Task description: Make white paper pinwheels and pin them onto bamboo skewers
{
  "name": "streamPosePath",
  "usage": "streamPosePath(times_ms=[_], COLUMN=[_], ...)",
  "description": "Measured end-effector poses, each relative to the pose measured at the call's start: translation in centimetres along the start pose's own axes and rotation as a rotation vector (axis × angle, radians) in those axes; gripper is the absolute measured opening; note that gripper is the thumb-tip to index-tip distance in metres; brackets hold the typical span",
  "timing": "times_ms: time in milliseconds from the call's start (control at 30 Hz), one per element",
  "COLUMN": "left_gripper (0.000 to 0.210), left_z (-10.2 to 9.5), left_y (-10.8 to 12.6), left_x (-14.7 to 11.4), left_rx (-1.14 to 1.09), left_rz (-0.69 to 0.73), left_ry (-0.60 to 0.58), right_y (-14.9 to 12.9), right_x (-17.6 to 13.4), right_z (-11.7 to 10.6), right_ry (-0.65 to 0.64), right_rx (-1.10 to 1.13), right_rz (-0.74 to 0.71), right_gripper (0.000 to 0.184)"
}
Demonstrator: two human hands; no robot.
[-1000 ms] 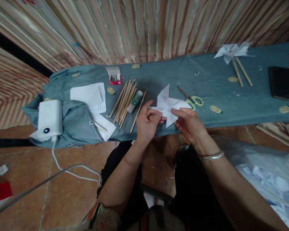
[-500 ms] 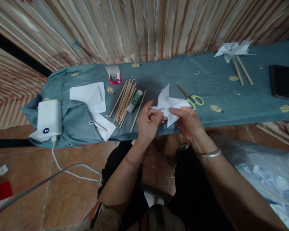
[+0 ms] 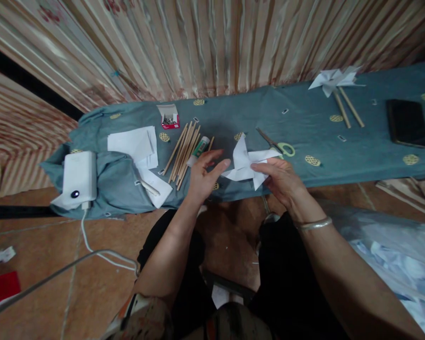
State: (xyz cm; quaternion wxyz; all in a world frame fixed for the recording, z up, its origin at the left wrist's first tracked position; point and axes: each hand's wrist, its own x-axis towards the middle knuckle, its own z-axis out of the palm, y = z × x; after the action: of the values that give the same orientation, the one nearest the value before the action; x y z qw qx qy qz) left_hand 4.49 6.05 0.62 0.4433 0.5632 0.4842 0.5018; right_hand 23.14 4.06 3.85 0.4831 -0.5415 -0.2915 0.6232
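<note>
the one camera sits on the person's head, looking forward and steeply down over the dark-trousered legs (image 3: 286, 278) at the bottom. both hands, left hand (image 3: 202, 178) and right hand (image 3: 285, 182), fall near the middle of the view, fairly close. the cloth-covered table (image 3: 233, 111) crosses behind them from side to side; the striped curtain (image 3: 216, 47) fills the top, the tiled floor (image 3: 95, 293) the lower left. the top right corner is dim, perhaps more curtain.

No words or numbers can be read: the print on the green-and-white cylindrical glue stick (image 3: 200, 147) and the red-and-white open cardboard box (image 3: 170, 125) is too small, and the white box-shaped power bank's (image 3: 80, 171) lit round display (image 3: 74, 194) is blurred.
</note>
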Motion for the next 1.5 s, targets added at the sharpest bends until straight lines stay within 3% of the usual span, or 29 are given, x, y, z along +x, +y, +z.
streamPosePath(times_ms=[100, 200, 467, 767, 1033, 1500], left_gripper=[0.035, 0.033, 0.018, 0.016, 0.012, 0.012], left_z=[0.4, 1.2, 2.6, 3.1, 3.3, 2.9], left_y=[0.2, 0.3, -0.2, -0.8, -0.8, 0.1], left_x=[-0.3, -0.7, -0.6, -0.4, -0.3, -0.3], left_rx=[-0.093, -0.169, -0.158, -0.004, -0.046, -0.18], left_rz=[-0.103, -0.174, -0.163, -0.125, -0.131, -0.291], left_ry=[-0.176, -0.244, -0.13, -0.076, -0.09, -0.113], right_y=[0.3, 0.7, 1.1, 1.5, 1.4, 1.3], right_x=[0.0, 0.1, 0.2, 0.5, 0.3, 0.1], right_z=[0.0, 0.1, 0.5, 0.3, 0.5, 0.4], right_ry=[-0.025, -0.037, -0.049, -0.017, -0.007, -0.078], right_rx=[-0.023, -0.046, -0.129, -0.132, -0.119, -0.172], right_rz=[-0.014, -0.035, -0.093, -0.115, -0.111, -0.1], right_gripper=[0.026, 0.027, 0.027, 0.023, 0.025, 0.027])
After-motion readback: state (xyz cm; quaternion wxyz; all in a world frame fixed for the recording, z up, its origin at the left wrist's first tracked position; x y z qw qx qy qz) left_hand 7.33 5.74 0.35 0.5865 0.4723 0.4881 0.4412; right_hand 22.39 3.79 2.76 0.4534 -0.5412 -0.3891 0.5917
